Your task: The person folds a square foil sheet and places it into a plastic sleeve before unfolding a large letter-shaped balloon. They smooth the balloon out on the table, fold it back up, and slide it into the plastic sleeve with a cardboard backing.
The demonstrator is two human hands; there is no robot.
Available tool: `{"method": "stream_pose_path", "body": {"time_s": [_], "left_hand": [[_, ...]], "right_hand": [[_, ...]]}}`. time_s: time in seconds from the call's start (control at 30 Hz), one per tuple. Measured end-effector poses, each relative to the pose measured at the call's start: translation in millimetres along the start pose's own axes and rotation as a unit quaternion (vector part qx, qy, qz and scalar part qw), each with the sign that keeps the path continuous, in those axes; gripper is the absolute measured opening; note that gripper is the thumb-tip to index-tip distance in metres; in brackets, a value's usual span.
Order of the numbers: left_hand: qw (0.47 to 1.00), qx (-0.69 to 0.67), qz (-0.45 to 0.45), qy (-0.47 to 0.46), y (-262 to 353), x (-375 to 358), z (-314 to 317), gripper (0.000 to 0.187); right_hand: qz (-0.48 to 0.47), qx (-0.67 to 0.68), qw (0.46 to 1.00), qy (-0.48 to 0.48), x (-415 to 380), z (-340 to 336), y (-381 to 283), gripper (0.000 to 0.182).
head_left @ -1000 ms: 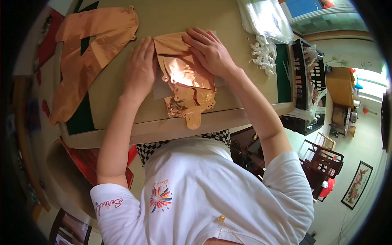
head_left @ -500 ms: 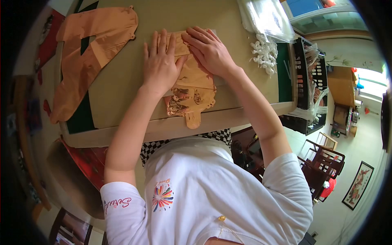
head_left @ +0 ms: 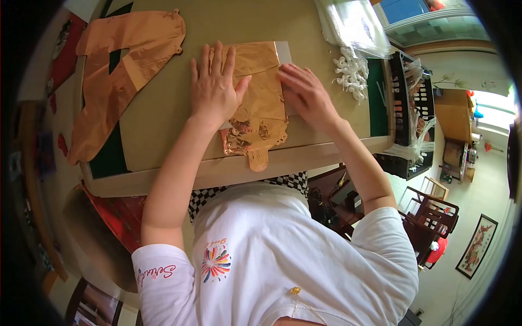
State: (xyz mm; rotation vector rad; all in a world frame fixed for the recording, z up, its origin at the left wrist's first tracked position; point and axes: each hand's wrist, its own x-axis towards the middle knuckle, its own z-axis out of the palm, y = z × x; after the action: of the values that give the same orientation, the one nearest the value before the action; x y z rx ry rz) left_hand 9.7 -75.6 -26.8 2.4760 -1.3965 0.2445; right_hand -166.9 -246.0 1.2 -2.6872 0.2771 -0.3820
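Observation:
A folded copper-coloured foil balloon (head_left: 255,89) lies on the table, its crinkled lower end and rounded tab towards me. Beneath it, a pale flat sheet (head_left: 283,51) shows at the upper right. My left hand (head_left: 215,89) rests flat with fingers spread along the foil's left side, the thumb on top. At the right edge, my right hand (head_left: 310,95) has its fingers slightly bent and touching the foil's border; they are a little blurred. Further left lies a larger unfolded foil balloon (head_left: 117,76) of the same colour, with a cut-out opening.
Clear plastic bags (head_left: 356,27) lie at the far right of the table (head_left: 163,119), beside a pile of white ribbon-like pieces (head_left: 350,73). A black crate (head_left: 405,108) with plastic in it stands past the right edge. Wooden chairs (head_left: 432,217) are further right.
My right hand has slid from the top of the folded foil to its right edge, moving right and towards me, uncovering the upper part. My left hand has stayed nearly still.

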Motion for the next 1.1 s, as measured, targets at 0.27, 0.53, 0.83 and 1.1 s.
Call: {"method": "stream_pose_path", "body": {"time_s": [0.27,0.53,0.83,1.1], "left_hand": [[1.000,-0.002,0.013,-0.011,-1,0,-4,0.066],[0.999,-0.008,-0.039,-0.030,-7,40,9,0.068],[0.999,0.004,-0.038,0.003,-10,44,14,0.066],[0.972,-0.167,0.167,-0.013,17,-17,-22,0.051]], "right_hand": [[0.128,-0.019,0.992,-0.014,89,-2,43,0.028],[0.234,0.117,0.961,0.091,140,7,60,0.026],[0.296,0.153,0.937,0.104,51,-41,65,0.034],[0.270,0.292,0.914,0.084,-54,-145,26,0.027]]}}
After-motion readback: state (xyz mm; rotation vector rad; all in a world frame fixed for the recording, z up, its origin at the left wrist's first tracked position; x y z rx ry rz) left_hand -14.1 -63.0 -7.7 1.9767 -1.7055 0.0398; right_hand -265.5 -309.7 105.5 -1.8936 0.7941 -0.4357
